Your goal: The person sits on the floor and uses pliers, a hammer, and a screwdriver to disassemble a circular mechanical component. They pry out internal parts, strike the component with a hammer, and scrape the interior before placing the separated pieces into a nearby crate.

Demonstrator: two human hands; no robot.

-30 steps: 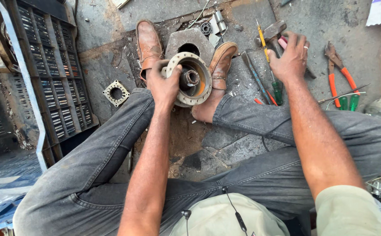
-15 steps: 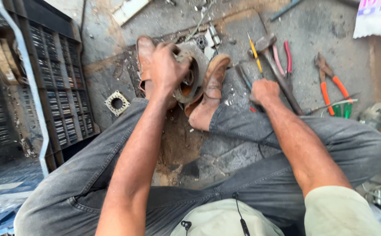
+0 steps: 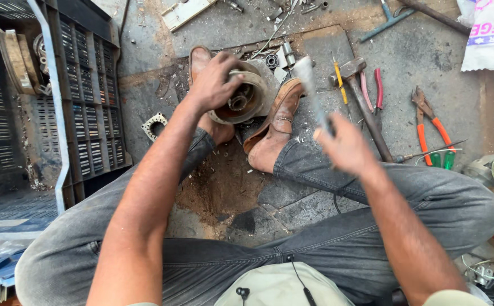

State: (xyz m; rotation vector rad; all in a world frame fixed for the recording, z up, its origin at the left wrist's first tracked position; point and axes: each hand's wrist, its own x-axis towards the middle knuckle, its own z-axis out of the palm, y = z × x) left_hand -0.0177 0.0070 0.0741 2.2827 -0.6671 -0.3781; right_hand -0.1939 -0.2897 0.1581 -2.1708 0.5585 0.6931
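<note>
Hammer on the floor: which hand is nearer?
Right. The right hand, holding a blurred tool, hovers just left of the hammer handle. The left hand is farther left, gripping the round metal housing between the shoes.

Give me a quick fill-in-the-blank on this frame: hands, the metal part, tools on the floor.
1. The left hand grips a round metal housing propped between the person's two ____.
2. The right hand holds a blurred tool, raised off the ____.
3. The hammer lies on the floor, touched by ____ hand.
4. The pliers right of the hammer have ____ handles.

Missing words: shoes; floor; neither; orange
</note>
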